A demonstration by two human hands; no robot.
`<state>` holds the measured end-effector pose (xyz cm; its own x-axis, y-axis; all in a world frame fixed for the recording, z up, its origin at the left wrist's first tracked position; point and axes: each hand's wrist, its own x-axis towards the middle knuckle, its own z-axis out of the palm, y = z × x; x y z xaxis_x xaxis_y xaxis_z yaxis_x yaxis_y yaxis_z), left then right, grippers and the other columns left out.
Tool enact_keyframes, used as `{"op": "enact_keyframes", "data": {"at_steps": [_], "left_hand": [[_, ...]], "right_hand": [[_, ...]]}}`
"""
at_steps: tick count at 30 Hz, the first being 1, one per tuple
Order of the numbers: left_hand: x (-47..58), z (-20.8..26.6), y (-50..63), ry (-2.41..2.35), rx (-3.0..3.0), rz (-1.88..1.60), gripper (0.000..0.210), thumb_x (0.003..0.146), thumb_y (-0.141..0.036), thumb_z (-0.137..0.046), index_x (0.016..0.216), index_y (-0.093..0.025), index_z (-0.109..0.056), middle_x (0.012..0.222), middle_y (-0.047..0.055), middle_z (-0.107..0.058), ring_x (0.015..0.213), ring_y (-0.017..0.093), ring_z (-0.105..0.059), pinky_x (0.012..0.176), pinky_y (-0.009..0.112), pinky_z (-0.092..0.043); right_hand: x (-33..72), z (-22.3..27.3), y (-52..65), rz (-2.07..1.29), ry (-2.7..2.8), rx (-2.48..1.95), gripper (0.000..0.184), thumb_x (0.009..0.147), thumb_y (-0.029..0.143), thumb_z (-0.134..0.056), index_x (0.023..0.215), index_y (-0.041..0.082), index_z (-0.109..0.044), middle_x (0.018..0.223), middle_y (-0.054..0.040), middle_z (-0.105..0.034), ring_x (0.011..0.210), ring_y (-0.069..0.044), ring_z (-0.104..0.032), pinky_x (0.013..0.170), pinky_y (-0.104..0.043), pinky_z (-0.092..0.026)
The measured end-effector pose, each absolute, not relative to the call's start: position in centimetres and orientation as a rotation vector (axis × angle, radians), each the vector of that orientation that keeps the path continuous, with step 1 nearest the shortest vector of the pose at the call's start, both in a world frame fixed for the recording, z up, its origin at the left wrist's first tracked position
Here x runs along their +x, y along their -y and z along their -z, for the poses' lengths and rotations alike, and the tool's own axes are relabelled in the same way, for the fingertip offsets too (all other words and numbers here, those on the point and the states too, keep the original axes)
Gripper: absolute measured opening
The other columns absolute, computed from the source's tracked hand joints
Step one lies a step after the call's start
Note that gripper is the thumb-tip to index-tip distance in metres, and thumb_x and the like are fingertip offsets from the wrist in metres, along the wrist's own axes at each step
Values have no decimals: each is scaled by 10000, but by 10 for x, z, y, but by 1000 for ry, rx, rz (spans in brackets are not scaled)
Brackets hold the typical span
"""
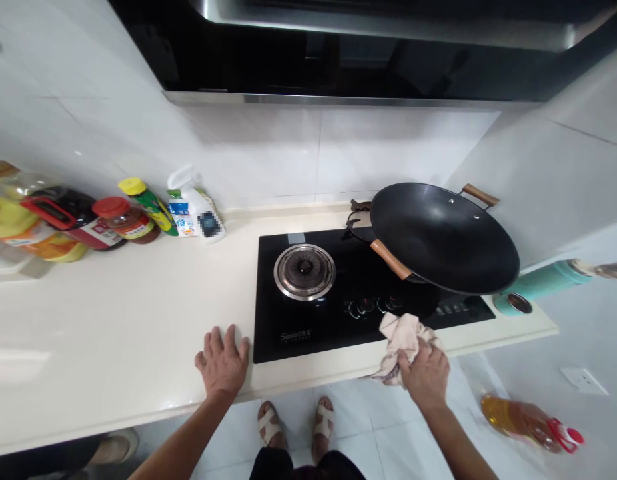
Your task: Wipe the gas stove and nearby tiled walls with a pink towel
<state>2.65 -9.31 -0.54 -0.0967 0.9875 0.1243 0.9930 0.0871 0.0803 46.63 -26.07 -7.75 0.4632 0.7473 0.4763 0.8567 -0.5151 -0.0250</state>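
Observation:
My right hand is closed over a crumpled pale pink cloth at the front edge of the black glass gas stove. The cloth lies partly on the stove and partly over the counter's edge, just below the two knobs. Flat on the white counter, left of the stove, my left hand rests with its fingers apart and holds nothing. A round burner shows on the stove's left half. Over the right half sits a large black wok with wooden handles.
Along the wall at left stand a spray bottle, a green bottle, a red-lidded jar and oil jugs. A range hood hangs above. Turquoise containers stand at right. An oil bottle is on the floor.

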Motion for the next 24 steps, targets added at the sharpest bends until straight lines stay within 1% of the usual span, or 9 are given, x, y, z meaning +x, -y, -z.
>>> {"op": "enact_keyframes", "data": {"at_steps": [5,8,11,14,17,21,24], "left_hand": [[24,3,95,2392,-2129,207,592,1025,-480,-312,1507,-182,-484,1663,224,-306,1568,373,-200,1207,612,-214],[24,1,97,2437,-2169,247,608,1017,-499,-329,1524,-192,-465,1676,215,-280,1577,376,-168,1220,611,-181],[21,2,100,2433,-2200,369,616,997,-506,-390,1522,-192,-465,1665,206,-311,1569,373,-184,1218,609,-186],[13,8,102,2388,-2245,634,550,984,-460,-436,1440,-175,-551,1621,201,-392,1547,366,-235,1214,609,-197],[-4,13,106,2323,-2350,883,448,968,-396,-462,1323,-185,-637,1548,182,-496,1507,358,-320,1212,608,-220],[-31,11,126,2267,-2514,935,389,946,-388,-495,1271,-246,-653,1391,100,-639,1401,284,-471,1187,515,-337],[-39,6,143,2302,-2583,944,387,934,-418,-511,1261,-268,-655,1263,80,-685,1253,280,-567,1092,508,-430]], "right_hand": [[334,68,240,393,1529,-2255,474,921,422,-544,1278,111,-557,1192,-217,-530,1102,-377,-483,930,-522,-425],[266,60,228,278,1646,-2104,452,868,375,-603,1254,141,-575,1223,-195,-518,1122,-375,-465,951,-537,-419],[212,56,218,225,1761,-1940,471,828,353,-643,1244,138,-588,1238,-189,-516,1137,-377,-456,989,-559,-402],[175,53,209,209,1807,-1836,475,838,354,-641,1260,142,-587,1217,-180,-533,1124,-370,-465,998,-570,-397],[154,49,203,133,1766,-1792,434,866,344,-626,1260,170,-577,1193,-160,-555,1096,-350,-487,969,-555,-421],[137,42,198,-124,1710,-1718,438,867,334,-650,1276,211,-555,1180,-126,-578,1086,-318,-525,950,-503,-459],[124,40,197,-234,1661,-1648,493,845,292,-657,1316,223,-525,1204,-112,-583,1099,-305,-543,985,-499,-468]]}}
